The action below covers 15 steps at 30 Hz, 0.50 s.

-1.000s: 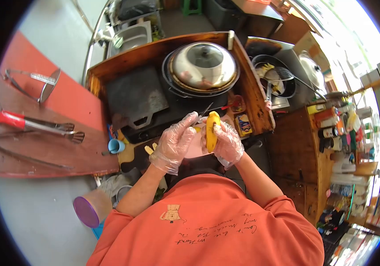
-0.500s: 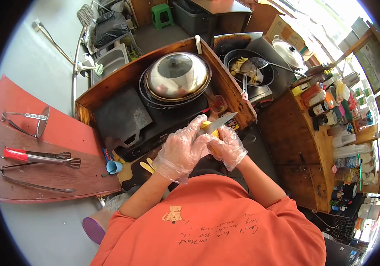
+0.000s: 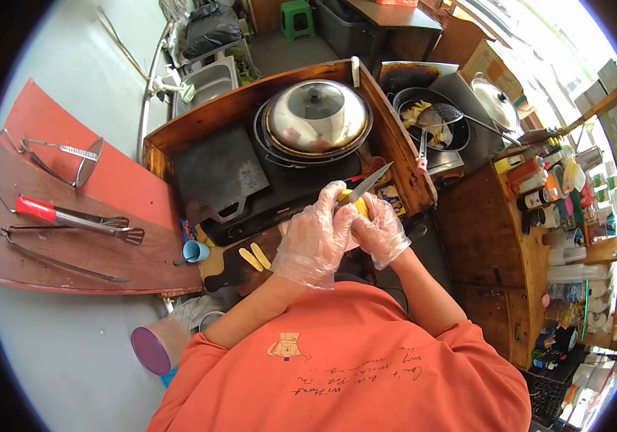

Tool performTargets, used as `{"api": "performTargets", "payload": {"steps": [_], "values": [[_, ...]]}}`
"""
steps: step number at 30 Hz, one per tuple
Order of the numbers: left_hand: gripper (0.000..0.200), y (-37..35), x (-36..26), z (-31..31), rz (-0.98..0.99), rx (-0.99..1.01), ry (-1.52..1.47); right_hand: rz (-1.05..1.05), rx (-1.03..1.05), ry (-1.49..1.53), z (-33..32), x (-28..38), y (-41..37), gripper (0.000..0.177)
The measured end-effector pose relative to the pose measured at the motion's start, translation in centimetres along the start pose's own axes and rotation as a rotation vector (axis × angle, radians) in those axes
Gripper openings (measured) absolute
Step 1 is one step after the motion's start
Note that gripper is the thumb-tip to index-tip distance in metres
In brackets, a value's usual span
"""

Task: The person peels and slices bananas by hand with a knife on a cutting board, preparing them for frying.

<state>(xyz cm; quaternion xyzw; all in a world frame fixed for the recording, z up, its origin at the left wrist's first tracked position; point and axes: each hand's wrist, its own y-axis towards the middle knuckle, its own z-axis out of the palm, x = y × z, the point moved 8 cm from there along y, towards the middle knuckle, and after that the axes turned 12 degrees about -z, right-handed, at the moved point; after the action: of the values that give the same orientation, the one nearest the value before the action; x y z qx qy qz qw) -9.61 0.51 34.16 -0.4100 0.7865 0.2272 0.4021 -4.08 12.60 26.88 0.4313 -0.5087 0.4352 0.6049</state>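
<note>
Both of my hands wear clear plastic gloves and meet in front of my chest. My left hand point(image 3: 312, 241) is closed around the handle end of a knife point(image 3: 367, 184), whose blade points up and to the right. My right hand point(image 3: 382, 234) grips a yellow banana point(image 3: 357, 205), mostly covered by the fingers; the blade lies against or just over it. Two peeled pale banana pieces point(image 3: 254, 257) rest on the board to the left of my left wrist.
Ahead is a wood-framed stove with a lidded pan point(image 3: 315, 119) and a flat black griddle point(image 3: 218, 173). At right, a wok point(image 3: 459, 133) holds yellow pieces and a strainer. Tongs point(image 3: 78, 219) lie on the red board at left, near a blue cup point(image 3: 194, 250). Bottles crowd the right counter.
The view has shifted, so the surroundings sit further right and more of the banana pieces shows. My hands still hold the knife and banana together, with the blade tilted slightly more upward.
</note>
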Motion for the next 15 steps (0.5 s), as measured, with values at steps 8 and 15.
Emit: {"api": "performTargets", "payload": {"steps": [8,15], "values": [[0.045,-0.4,0.4,-1.1,0.069,0.019,0.083,0.162,0.135,-0.058,1.6,0.1,0.8,0.019],[0.046,0.1,0.7,-1.4,0.107,0.142,0.049,0.259,0.108,0.356,1.6,-0.4,0.2,0.021]]}}
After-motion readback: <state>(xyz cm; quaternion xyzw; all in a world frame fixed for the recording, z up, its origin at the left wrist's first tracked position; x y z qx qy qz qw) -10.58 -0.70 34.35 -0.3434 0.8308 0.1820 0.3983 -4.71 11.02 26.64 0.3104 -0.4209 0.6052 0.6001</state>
